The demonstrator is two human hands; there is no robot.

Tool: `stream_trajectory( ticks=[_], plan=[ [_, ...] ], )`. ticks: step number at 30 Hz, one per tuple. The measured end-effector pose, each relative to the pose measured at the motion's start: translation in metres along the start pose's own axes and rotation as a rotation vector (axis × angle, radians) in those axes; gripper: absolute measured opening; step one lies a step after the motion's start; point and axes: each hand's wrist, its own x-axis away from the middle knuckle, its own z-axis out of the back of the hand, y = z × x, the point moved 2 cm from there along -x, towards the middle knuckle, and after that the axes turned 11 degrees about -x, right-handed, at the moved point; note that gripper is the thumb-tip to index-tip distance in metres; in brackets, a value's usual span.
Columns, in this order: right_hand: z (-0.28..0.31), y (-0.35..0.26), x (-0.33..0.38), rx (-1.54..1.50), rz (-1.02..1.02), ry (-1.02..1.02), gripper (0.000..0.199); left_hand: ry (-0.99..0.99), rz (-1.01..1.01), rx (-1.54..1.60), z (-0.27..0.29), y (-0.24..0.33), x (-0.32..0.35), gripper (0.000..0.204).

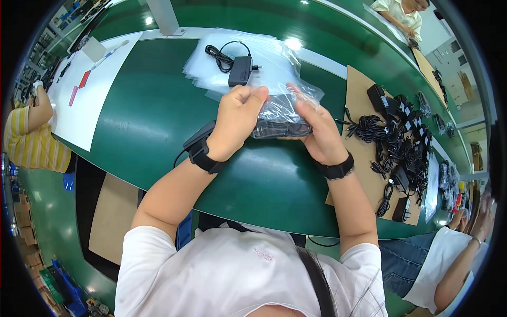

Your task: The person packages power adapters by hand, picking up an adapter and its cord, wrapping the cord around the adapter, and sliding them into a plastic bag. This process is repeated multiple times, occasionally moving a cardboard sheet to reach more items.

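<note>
Left hand (237,119) and right hand (317,132) both closed on a clear crinkled plastic bag holding a black power adapter (280,119), raised just above the green table (158,116), fingers pinching its mouth, apparently for sealing; a stack of empty clear bags (264,58) lies beyond, within reach

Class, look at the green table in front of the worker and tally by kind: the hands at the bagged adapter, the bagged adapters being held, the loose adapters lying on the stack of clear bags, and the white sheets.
Hands on the bag: 2, left hand and right hand
Bagged power adapter: 1
Loose power adapter on the stack of clear bags: 1
White sheet: 1
Total: 5
</note>
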Motion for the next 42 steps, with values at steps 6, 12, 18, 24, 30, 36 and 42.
stream_trajectory(
  ticks=[6, 12, 18, 24, 30, 36, 42],
  plan=[
    [0.004, -0.023, -0.014, 0.277, -0.005, -0.14, 0.037, -0.038, -0.284, -0.313, 0.002, 0.017, 0.003, 0.023],
    [0.017, -0.083, -0.096, 0.8, 0.185, 0.027, 0.029, 0.13, -0.296, -0.235, 0.042, 0.013, -0.019, 0.028],
    [0.117, -0.142, -0.226, 2.111, 0.913, 0.52, 0.034, 0.325, -0.92, -0.734, 0.04, 0.026, -0.012, 0.011],
    [0.144, -0.143, -0.236, 1.846, 0.452, 0.219, 0.047, 0.279, -0.994, -0.753, 0.042, 0.027, -0.014, 0.011],
    [0.148, -0.209, -0.109, 2.115, 0.173, 0.421, 0.073, 0.234, -0.973, -0.719, 0.041, 0.029, -0.008, 0.012],
    [0.186, -0.178, -0.033, 1.894, 0.42, 0.457, 0.089, 0.178, -0.954, -0.661, 0.027, 0.032, 0.002, 0.011],
    [0.132, -0.232, 0.046, 0.739, 0.948, 0.466, 0.044, 0.158, -0.782, -0.602, 0.018, 0.029, 0.014, 0.007]
  ],
)
